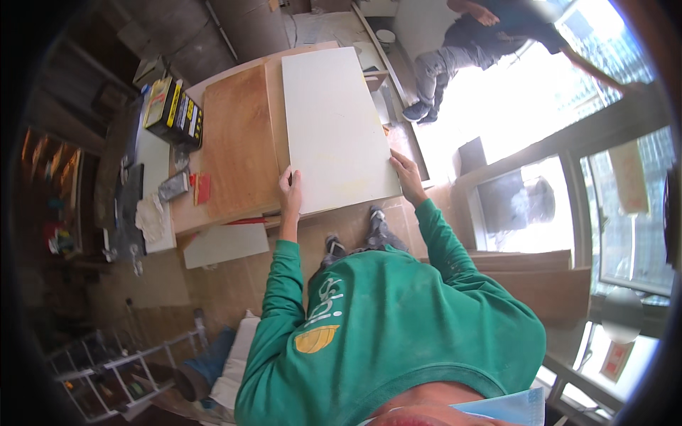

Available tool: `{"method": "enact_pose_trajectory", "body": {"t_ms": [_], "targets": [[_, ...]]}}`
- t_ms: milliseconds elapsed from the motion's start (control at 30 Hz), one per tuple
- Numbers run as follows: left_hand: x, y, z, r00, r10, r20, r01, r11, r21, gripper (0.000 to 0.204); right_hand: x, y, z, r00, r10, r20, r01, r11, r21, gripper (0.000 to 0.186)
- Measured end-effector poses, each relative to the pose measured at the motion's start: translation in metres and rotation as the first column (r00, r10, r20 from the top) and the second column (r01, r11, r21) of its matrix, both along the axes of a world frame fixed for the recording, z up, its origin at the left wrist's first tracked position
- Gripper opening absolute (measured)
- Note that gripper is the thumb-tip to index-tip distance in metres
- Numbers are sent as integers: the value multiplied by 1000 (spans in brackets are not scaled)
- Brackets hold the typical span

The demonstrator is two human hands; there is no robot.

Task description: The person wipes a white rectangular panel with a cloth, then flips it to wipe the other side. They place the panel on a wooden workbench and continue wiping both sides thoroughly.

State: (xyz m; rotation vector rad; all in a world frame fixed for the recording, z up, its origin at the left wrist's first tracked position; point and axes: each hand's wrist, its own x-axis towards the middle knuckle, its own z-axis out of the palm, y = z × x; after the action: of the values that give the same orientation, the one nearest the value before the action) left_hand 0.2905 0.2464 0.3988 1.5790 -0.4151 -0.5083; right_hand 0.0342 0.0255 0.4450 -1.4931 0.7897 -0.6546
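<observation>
A long white board (334, 128) lies lengthwise away from me on the workbench, its near end at the bench's front edge. My left hand (290, 188) grips its left edge near that end, thumb on top and fingers at the side. On the opposite edge, my right hand (406, 174) holds the board in the same manner, its fingers partly hidden. Left of the white board, a reddish-brown wooden board (238, 142) rests on the bench, close to my left hand.
A black and yellow tin (174, 113) stands at the bench's left, near a red block (202, 188) and a pale rag (150, 218). A ladder (135, 373) lies lower left. Another person (469, 50) sits at the far right by bright windows. Brown panels (526, 280) lean at right.
</observation>
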Motion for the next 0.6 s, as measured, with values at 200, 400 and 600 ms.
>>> {"method": "enact_pose_trajectory", "body": {"t_ms": [200,400,600], "targets": [[0,2,2,972,102,209,-118,991,63,46,11,4,-3,999,9,36,-12,996,93,41],[-5,9,11,938,82,338,-147,974,173,42,17,-1,-4,995,-12,-98,15,999,33,38],[1,8,-7,874,142,466,-222,968,121,40,21,13,4,983,-138,-121,131,990,-61,35]]}}
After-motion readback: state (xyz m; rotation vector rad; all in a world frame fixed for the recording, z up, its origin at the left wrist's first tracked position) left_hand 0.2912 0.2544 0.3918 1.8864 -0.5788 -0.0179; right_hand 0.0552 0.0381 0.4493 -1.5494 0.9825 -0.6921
